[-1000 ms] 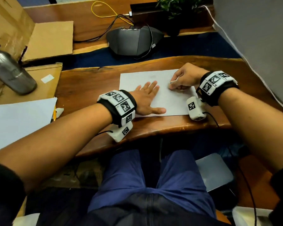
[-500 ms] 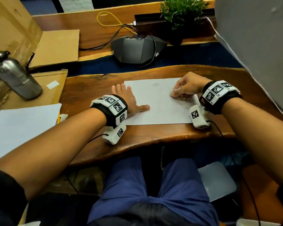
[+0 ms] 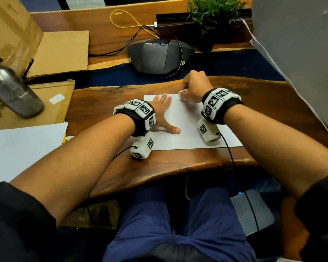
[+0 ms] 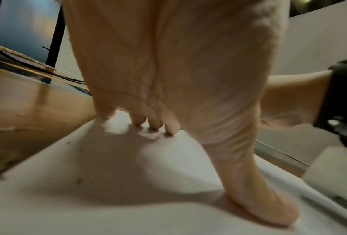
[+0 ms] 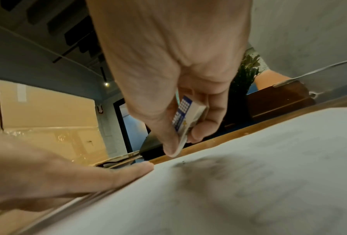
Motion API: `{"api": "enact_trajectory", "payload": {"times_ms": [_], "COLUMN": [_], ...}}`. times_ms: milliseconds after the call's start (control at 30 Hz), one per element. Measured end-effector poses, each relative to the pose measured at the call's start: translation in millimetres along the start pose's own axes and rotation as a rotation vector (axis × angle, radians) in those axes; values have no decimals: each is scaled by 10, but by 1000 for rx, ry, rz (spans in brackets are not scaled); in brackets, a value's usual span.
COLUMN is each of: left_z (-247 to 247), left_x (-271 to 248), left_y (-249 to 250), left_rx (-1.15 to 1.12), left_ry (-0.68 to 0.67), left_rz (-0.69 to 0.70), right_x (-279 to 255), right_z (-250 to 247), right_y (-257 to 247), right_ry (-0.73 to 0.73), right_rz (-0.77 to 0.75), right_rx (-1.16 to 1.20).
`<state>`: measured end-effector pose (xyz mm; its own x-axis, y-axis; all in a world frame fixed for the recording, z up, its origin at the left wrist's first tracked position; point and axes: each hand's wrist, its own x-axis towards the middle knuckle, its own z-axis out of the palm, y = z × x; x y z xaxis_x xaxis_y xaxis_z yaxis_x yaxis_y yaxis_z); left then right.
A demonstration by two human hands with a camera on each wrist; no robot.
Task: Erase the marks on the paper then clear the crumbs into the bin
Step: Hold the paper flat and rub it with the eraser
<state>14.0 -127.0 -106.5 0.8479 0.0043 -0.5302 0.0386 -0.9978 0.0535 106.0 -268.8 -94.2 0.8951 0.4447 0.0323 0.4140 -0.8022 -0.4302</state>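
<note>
A white sheet of paper [image 3: 186,129] lies on the wooden desk [image 3: 102,110]. My left hand [image 3: 164,114] lies flat on its left part, fingers straight and thumb spread, pressing it down; the left wrist view shows the fingertips [image 4: 154,124] on the paper [image 4: 128,182]. My right hand [image 3: 195,87] is at the sheet's far edge and pinches a white eraser [image 5: 185,120] in a blue-and-white sleeve between thumb and fingers. Faint grey smudges [image 5: 219,168] and small dark crumbs [image 4: 79,181] show on the paper [image 5: 249,190]. No bin is in view.
A steel bottle [image 3: 9,89] and cardboard [image 3: 61,52] stand at the left, with more white sheets [image 3: 23,148] near the left edge. A grey conference phone [image 3: 159,57] with cables and a potted plant [image 3: 212,16] are behind the desk. A grey panel [image 3: 301,53] stands at right.
My right hand with the eraser has moved from the right part of the sheet up to its far edge. My left hand slid to the sheet's left side and stays flat.
</note>
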Motion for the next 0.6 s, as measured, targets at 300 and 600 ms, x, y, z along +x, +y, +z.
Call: {"api": "enact_trajectory", "payload": {"times_ms": [300,600], "left_z": [23,38], "left_x": [50,82], "left_y": [7,3], "left_rx": [31,14], "left_ry": [33,39], "left_rz": [-11,-18], "right_x": [122,146], "right_z": [-9,33], "right_y": [-22,-70], "right_ry": [-66,-51], "right_rz": [-31,-35], "right_rx": [-69,-78]}}
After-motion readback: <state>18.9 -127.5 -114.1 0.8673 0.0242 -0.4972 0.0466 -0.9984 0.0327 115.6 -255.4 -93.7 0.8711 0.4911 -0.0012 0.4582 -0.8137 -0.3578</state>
